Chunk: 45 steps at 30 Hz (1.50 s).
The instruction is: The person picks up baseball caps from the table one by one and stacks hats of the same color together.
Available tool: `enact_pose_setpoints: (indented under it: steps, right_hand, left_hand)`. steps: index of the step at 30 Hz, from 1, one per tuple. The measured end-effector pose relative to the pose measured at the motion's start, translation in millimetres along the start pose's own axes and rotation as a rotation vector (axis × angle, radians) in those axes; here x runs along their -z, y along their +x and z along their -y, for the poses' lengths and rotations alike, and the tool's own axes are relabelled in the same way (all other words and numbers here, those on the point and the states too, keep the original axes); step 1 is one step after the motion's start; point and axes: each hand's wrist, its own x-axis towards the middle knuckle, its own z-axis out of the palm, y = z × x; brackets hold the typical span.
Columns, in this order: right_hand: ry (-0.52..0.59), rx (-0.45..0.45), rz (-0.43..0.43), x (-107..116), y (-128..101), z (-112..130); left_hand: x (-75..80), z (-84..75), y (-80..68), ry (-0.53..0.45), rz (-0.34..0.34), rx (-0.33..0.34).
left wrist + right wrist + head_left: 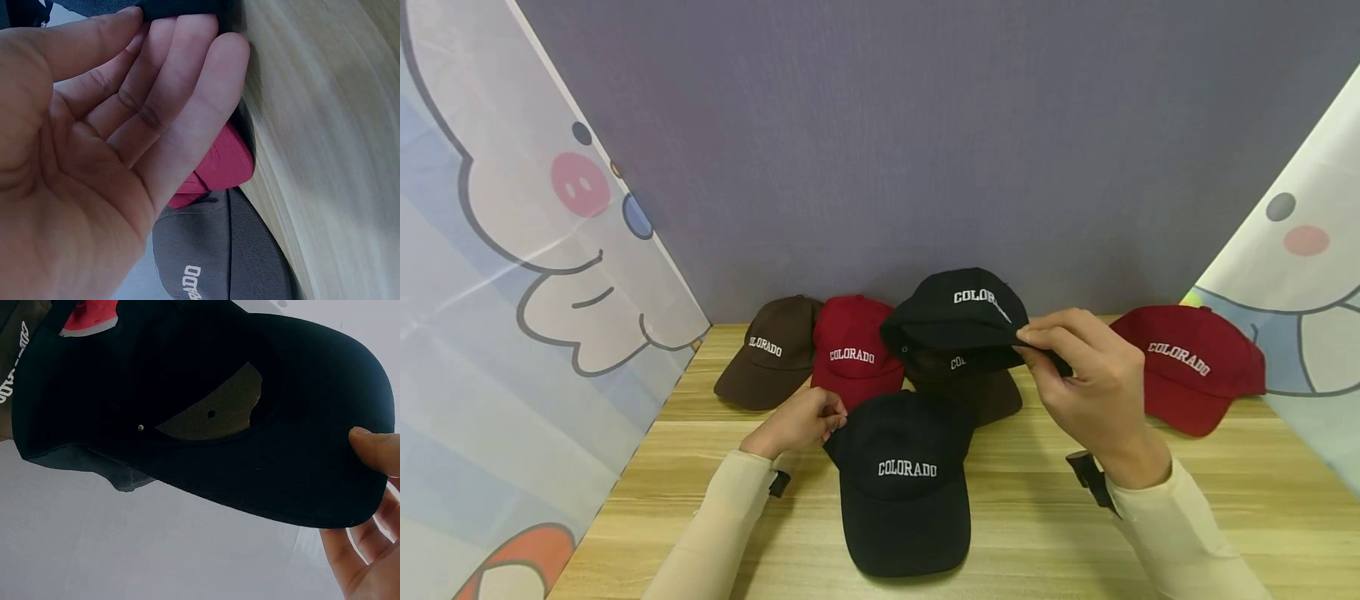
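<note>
My right hand (1093, 379) pinches the brim of a black cap (970, 304) lettered COLORADO and holds it raised. In the right wrist view this raised black cap (312, 419) shows its dark underside, with the thumb on the brim. A second black cap (906, 500) lies on the table in front, brim toward me. The fingertips of my left hand (805, 419) pinch its left back edge, and the left wrist view shows thumb and fingers at that dark cloth (175, 7). Beneath the raised cap sits a dark brown cap (992, 396), partly hidden.
Along the back of the wooden table (1022, 533) stand a brown cap (778, 350) and a red cap (853, 346), side by side. Another red cap (1202, 362) lies at the right. A grey panel (925, 150) rises behind them; printed cartoon sheets (512, 292) flank the table.
</note>
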Motion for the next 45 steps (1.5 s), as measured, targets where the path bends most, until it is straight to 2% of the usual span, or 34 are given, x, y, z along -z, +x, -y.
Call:
enact_pose_setpoints:
  steps: [13,27,45]
  right_hand:
    - [0.004,0.050,0.046,-7.4,-4.2,4.9]
    - [-0.002,0.108,0.057,-21.4,-9.6,11.0]
    - [-0.011,0.131,0.122,-25.8,-14.5,18.4]
  left_hand:
    - [0.5,0.0,0.2,0.001,-0.007,-0.007]
    - [-0.4,-1.2,0.0,0.007,-0.016,-0.002]
    - [-0.7,-2.1,-0.2,-0.002,-0.010,0.014]
